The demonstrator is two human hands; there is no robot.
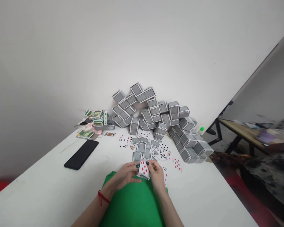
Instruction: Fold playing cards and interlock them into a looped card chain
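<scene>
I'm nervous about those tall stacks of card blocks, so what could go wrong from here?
The stacked card blocks rise in uneven steps, so a bump might topple some.
Loose cards lie between them and the hands; a reach across could scatter these.
The card piece held by the left hand and right hand may crease if pinched hard.

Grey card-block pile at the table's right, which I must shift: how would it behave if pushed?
The pile is probably light for its size, its blocks looking like folded card. It may shed some, since they sit unevenly; any joins aren't visible.
</scene>
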